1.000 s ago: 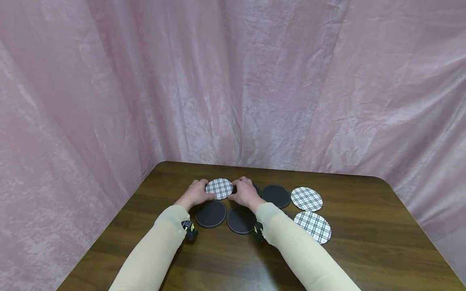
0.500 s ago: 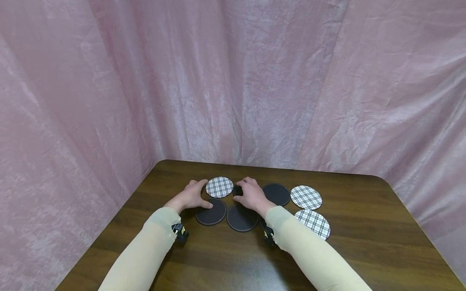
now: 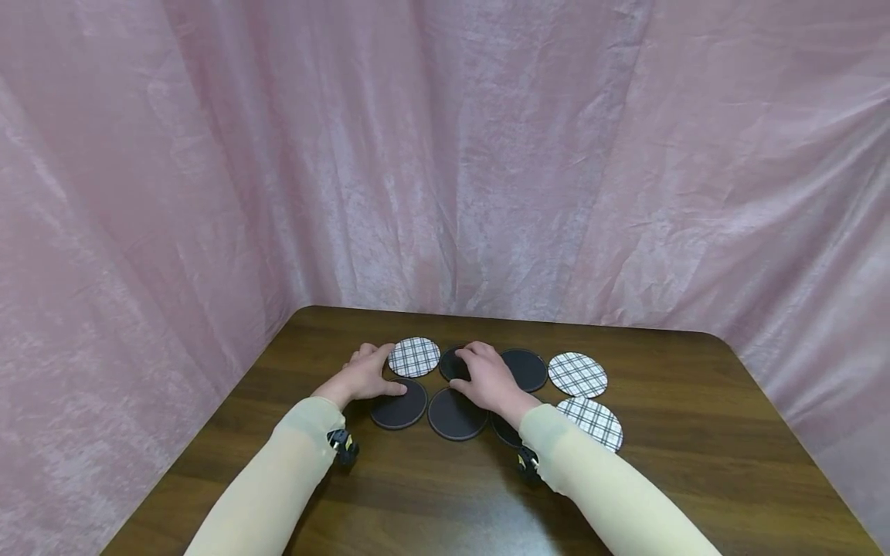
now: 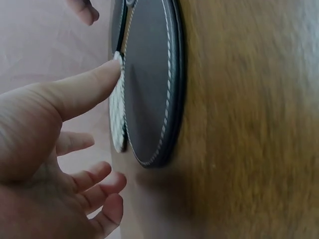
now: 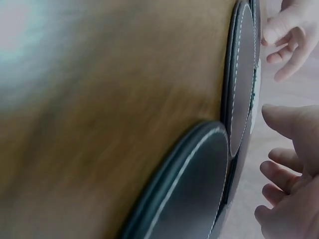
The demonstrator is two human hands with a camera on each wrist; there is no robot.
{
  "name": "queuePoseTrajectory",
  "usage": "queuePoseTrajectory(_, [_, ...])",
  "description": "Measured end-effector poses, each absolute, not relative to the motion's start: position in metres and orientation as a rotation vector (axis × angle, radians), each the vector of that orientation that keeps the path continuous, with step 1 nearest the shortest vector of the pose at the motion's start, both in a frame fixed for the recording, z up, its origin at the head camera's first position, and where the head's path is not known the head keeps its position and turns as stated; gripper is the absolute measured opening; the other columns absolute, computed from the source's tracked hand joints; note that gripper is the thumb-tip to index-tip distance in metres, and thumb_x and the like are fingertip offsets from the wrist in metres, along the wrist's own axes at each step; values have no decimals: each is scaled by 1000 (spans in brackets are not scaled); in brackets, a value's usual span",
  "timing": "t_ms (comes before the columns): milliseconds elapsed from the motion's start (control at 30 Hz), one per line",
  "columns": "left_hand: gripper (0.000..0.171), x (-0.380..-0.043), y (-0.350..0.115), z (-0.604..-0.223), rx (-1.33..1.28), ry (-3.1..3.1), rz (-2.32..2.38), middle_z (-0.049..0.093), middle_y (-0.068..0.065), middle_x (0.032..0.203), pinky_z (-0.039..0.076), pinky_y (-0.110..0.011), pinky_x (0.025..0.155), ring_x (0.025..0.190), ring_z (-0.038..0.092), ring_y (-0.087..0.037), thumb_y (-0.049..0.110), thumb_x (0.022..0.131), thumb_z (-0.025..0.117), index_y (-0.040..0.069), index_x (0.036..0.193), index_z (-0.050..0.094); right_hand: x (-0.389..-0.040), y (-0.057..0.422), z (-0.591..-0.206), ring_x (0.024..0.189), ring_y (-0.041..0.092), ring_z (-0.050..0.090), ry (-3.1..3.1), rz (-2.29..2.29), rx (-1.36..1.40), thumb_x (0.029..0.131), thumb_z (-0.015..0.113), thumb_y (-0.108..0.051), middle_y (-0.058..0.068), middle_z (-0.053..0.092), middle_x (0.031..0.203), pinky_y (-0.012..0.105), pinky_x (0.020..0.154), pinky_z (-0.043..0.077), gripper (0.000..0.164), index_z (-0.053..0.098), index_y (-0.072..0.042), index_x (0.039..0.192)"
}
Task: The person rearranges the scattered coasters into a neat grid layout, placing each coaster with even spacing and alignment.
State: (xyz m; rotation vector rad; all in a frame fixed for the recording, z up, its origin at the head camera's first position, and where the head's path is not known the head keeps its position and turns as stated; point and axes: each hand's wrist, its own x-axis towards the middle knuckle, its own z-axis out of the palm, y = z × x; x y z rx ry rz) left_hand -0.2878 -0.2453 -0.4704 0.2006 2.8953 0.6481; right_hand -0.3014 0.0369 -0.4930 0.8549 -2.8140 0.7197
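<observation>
My left hand (image 3: 365, 377) is open beside a plaid coaster (image 3: 414, 357) at the back left, its thumb above the front-left dark coaster (image 3: 399, 408). In the left wrist view the fingers are spread and loosely bent, and the white-stitched dark coaster (image 4: 149, 74) lies past the thumb. My right hand (image 3: 490, 380) hovers open over another dark coaster (image 3: 449, 368) in the back row, partly hiding it. Between the hands, in front, lies a further dark coaster (image 3: 457, 417). Neither hand holds anything.
To the right, a dark coaster (image 3: 526, 369) and a plaid coaster (image 3: 578, 374) continue the back row. A half-hidden dark coaster (image 3: 505, 430) and a plaid coaster (image 3: 594, 421) continue the front row. Pink curtains (image 3: 445, 154) hang behind the wooden table (image 3: 431, 494).
Both hands have let go of the back-left plaid coaster, which lies flat. My left hand has drawn slightly left; my right hand has shifted right, uncovering more of the dark coaster beneath it.
</observation>
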Motion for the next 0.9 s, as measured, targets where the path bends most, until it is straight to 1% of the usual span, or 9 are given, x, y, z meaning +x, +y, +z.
queuePoseTrajectory(100, [93,-286,-242,-466,224,2936,654,40,-32,160,32,-72,116,146,39,-51,39,99,85,2,169,38,-313,48,-514,148,42,48,-2716,689,910,104,80,-38,21,61,146,54,126,34,62,63,1,149])
queuePoseTrajectory(167, [89,-284,-238,-462,247,2967,639,41,-31,160,34,-71,114,145,40,-50,40,101,82,1,169,40,-311,55,-515,152,42,45,-2696,683,921,104,79,-41,21,59,150,55,128,31,65,62,1,151])
queuePoseTrajectory(233, [86,-281,-234,-460,273,3000,610,43,-31,160,36,-71,112,145,41,-51,41,102,81,1,168,42,-306,61,-512,156,41,40,-2697,662,914,105,78,-43,20,58,154,55,130,28,67,60,0,153])
queuePoseTrajectory(333, [83,-276,-226,-459,320,3046,550,43,-31,162,37,-73,112,148,42,-52,41,103,80,2,167,44,-284,68,-489,160,43,35,-2745,640,874,103,82,-37,21,56,158,60,129,26,68,59,2,154])
queuePoseTrajectory(367, [83,-274,-223,-459,333,3059,529,43,-31,163,37,-73,112,149,41,-52,42,104,79,2,167,44,-280,71,-486,160,43,34,-2748,617,865,103,81,-37,21,56,159,60,130,25,69,58,2,155])
queuePoseTrajectory(533, [81,-266,-209,-460,397,3100,441,37,-29,171,31,-73,119,159,32,-49,47,104,77,5,166,46,-267,90,-477,160,44,35,-2735,524,844,102,81,-41,22,54,160,63,129,25,74,56,3,157])
queuePoseTrajectory(633, [82,-261,-200,-460,456,3123,391,35,-27,173,28,-73,121,162,28,-48,50,104,76,4,166,47,-262,101,-475,158,46,38,-2711,482,832,101,82,-42,23,54,160,67,127,25,76,56,3,157])
queuePoseTrajectory(800, [83,-251,-187,-463,536,3154,305,36,-25,173,25,-74,123,162,30,-44,54,105,74,2,165,48,-253,114,-475,154,46,44,-2657,421,815,99,83,-44,24,56,159,70,124,28,77,59,3,155])
queuePoseTrajectory(900, [85,-243,-181,-463,555,3169,283,36,-23,175,21,-75,124,163,29,-42,57,105,72,3,165,48,-249,119,-477,155,45,43,-2655,389,808,100,81,-46,24,55,161,70,125,28,78,58,2,156])
